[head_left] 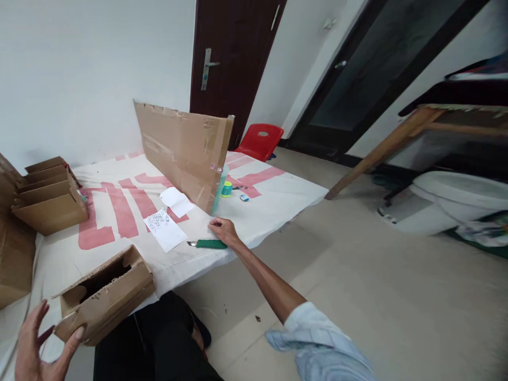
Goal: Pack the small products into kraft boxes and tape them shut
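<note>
My left hand (47, 346) is at the left end of a narrow open-topped cardboard box (115, 299), its thumb on the front face and a finger by the end. The other fingers are spread. This box lies at the table's near edge, with rough cut rims. My right hand (224, 231) is closed in a pinch low over the table; whatever is between its fingertips is too small to make out. Just below it lies a green-handled utility knife (210, 244), blade pointing left. Two white papers, one with small drawn marks (169, 233) and one blank (177, 201), lie left of that hand.
A large cardboard panel (182, 153) stands upright on the cloth-covered table (270, 211). Behind its right end are a yellow-green tape roll (226, 189) and a small blue-white disc (244, 198). More cardboard boxes (51, 206) stand left. A red chair (260, 142) is beyond; a white bucket (452, 196) is right.
</note>
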`<state>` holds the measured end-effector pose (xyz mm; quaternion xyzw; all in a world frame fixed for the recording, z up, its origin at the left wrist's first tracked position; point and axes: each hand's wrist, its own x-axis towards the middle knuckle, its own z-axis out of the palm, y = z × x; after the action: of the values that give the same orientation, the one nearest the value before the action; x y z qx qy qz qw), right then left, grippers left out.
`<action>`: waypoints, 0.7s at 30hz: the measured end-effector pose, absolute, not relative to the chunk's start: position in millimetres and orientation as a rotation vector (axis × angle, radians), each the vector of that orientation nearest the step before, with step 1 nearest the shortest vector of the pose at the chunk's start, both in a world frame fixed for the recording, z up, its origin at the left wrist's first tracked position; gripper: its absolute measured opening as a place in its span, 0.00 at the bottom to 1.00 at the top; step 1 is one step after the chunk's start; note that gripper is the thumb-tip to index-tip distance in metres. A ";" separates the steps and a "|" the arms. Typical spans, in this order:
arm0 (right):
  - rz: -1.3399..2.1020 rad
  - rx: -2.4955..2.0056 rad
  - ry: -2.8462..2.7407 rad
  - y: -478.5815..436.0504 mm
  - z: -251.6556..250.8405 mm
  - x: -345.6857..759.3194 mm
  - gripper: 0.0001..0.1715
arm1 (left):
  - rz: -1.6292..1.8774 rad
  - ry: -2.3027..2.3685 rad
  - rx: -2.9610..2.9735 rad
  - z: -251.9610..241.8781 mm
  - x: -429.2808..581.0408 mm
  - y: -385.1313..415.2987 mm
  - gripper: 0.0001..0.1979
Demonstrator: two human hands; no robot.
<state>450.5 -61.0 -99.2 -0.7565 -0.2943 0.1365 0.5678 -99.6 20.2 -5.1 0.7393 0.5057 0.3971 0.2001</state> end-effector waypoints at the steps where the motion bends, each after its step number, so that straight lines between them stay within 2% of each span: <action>1: 0.334 -1.744 -0.697 -63.4 -93.8 444.2 0.18 | 1.203 1.429 2.147 -0.5 -97.3 15.5 0.50; 5: 0.432 -1.621 -0.746 -79.9 -73.0 402.3 0.29 | 1.625 1.389 2.520 18.9 -83.6 -15.6 0.45; 8: 0.518 -1.511 -0.800 -97.6 -54.7 353.3 0.28 | 1.843 1.151 2.692 29.6 -56.4 -52.7 0.34; 10: 0.562 -1.421 -0.863 -110.5 -39.9 315.5 0.22 | 1.581 0.849 2.587 31.4 -26.2 -76.2 0.18; 12: 0.576 -1.350 -0.954 -123.6 -24.6 278.4 0.15 | 1.230 0.751 2.272 27.2 9.0 -91.2 0.10; 14: 0.545 -1.303 -1.064 -136.2 -11.9 246.5 0.09 | 0.920 0.809 1.926 18.1 40.7 -95.7 0.12; 16: 0.460 -1.283 -1.175 -147.3 -4.5 222.9 0.04 | 0.785 0.821 1.603 8.0 62.0 -93.3 0.18; 19: 0.330 -1.294 -1.294 -160.1 -3.8 203.2 0.07 | 0.724 0.772 1.329 -1.3 72.8 -89.0 0.26; 21: 0.311 -1.297 -1.328 -166.0 -7.0 197.6 0.09 | 0.711 0.749 1.256 -3.2 71.2 -89.0 0.28</action>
<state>197.6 -166.0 -7.0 -0.5570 -0.5702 0.1335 0.5889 71.2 -89.0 -3.2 0.5611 0.3346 0.3177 0.6873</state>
